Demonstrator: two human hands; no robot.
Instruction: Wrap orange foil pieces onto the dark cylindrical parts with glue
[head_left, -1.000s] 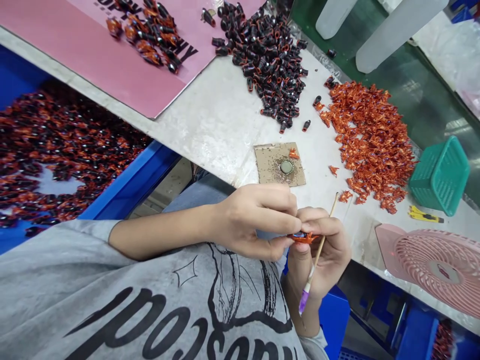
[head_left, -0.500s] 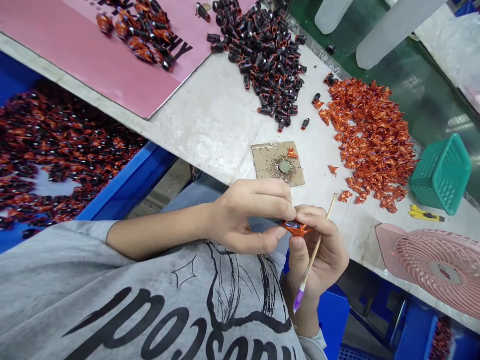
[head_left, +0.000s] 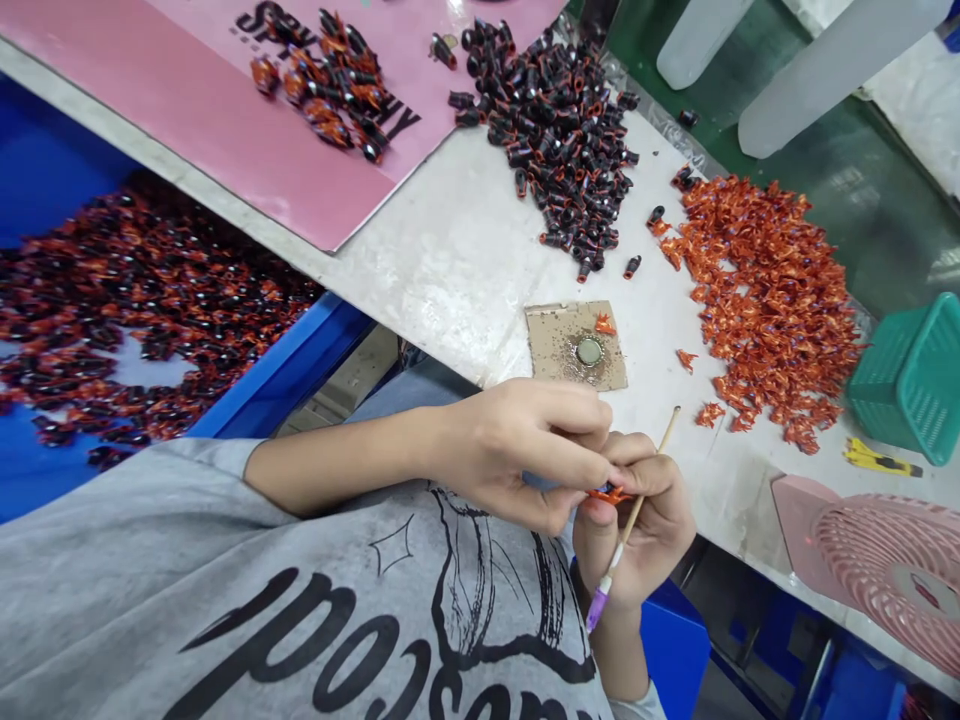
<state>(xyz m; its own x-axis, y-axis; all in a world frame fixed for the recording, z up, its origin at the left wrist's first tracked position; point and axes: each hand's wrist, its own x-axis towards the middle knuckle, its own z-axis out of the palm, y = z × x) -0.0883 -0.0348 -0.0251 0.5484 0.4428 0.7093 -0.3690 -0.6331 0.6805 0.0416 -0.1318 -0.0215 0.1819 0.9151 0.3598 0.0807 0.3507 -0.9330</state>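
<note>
While the left hand (head_left: 517, 450) pinches an orange part (head_left: 613, 495) before the shirt (head_left: 409, 600), the right hand (head_left: 651, 515) grips it too, plus a stick (head_left: 628, 526); beyond, on the table (head_left: 420, 240), lie cardboard (head_left: 551, 345), an orange heap (head_left: 772, 310), then a black heap (head_left: 562, 150).

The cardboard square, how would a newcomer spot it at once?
On the white table, find the heap of black parts. Between it and the left hand lies a tan cardboard square, set apart from the loose orange parts by its flat, speckled surface and pale round disc.
</note>
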